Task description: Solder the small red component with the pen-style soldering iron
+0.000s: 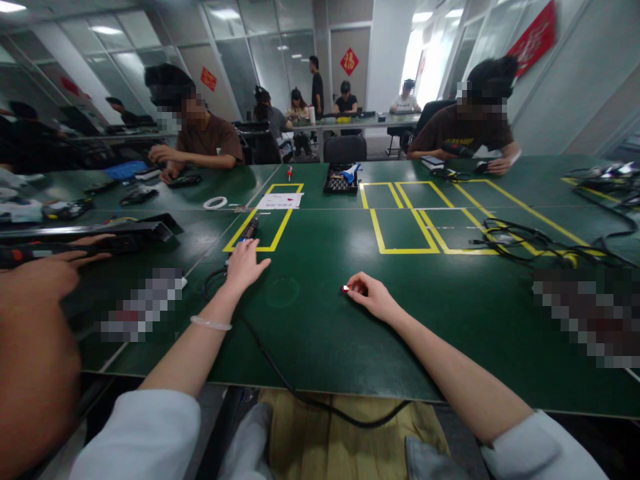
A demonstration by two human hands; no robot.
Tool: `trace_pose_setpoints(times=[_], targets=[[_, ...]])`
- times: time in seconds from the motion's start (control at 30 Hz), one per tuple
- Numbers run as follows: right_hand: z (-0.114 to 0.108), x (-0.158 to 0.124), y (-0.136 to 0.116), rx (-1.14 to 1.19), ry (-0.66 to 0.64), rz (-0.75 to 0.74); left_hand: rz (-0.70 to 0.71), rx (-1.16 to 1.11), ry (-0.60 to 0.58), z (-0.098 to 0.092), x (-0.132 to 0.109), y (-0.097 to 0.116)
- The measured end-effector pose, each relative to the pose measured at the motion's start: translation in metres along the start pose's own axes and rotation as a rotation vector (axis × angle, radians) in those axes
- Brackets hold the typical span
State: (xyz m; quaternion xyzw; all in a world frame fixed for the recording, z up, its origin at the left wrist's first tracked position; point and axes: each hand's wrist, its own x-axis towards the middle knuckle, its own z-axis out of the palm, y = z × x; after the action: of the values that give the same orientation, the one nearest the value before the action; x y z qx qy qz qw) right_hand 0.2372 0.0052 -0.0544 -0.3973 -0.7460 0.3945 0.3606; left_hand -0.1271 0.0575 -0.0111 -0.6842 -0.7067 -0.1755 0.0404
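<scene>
My left hand reaches over the table with its thumb apart and fingers stretched out. Its fingertips are at a dark cylindrical tool, partly hidden by the hand; I cannot tell whether they touch. A black cable runs from near that hand down over the table's front edge. Low over the middle of the green table, my right hand pinches a small red piece with a bright white spot. Most of this piece is hidden by the fingers, so its kind is unclear.
Yellow tape rectangles mark the table. A white paper, a red screwdriver and a black bit case lie farther back. Tangled black cables are on the right. A co-worker's arm reaches in at left; people sit opposite.
</scene>
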Motion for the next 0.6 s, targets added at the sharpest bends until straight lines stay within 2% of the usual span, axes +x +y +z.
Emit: trace_pose_setpoints(times=[0.07, 0.13, 0.27, 0.33, 0.43, 0.6], targets=[[0.0, 0.0, 0.0, -0.002, -0.001, 0.0, -0.123, 0.16, -0.025, -0.004, 0.006, -0.035], [0.001, 0.0, 0.0, -0.009, 0.002, 0.004, -0.181, 0.235, -0.107, -0.004, 0.009, -0.063], [0.001, 0.0, 0.001, -0.024, 0.013, 0.008, -0.136, 0.193, -0.262, 0.002, 0.016, -0.096], [0.001, 0.0, 0.002, -0.026, 0.009, 0.007, -0.088, 0.176, -0.289, 0.004, 0.019, -0.103], [0.001, 0.0, 0.001, -0.026, 0.004, 0.005, -0.042, 0.192, -0.294, 0.004, 0.021, -0.103], [0.001, -0.001, -0.003, -0.026, -0.006, 0.006, -0.099, 0.211, -0.258, -0.002, 0.013, -0.077]])
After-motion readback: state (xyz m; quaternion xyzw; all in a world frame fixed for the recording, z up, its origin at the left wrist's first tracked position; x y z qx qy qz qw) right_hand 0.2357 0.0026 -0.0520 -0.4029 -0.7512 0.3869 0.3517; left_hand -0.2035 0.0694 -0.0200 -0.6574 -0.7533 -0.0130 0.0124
